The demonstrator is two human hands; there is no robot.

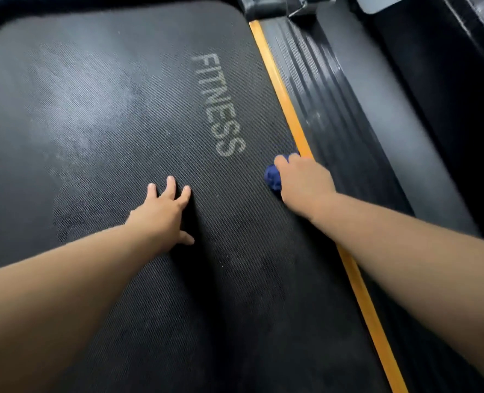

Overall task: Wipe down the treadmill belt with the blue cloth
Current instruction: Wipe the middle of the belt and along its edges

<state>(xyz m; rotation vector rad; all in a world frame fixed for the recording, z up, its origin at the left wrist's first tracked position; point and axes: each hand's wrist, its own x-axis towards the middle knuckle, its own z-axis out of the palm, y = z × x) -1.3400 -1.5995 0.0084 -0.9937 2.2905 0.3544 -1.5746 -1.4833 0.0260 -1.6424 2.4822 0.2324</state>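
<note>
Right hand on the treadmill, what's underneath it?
A bunched blue cloth under the right hand, on the belt beside the orange strip. The hand covers most of the cloth.

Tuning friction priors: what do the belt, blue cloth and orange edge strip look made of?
Treadmill belt: probably rubber or PVC, matte black, fine grid texture with pale smears. Blue cloth: soft fabric, bunched in the right hand; weave too blurred. Orange edge strip: smooth, semi-gloss, plastic or paint, cannot tell.

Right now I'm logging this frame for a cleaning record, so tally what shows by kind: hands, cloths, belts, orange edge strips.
Hands: 2 (left hand, right hand)
Blue cloth: 1
Treadmill belt: 1
Orange strip: 1
Total: 5
</note>
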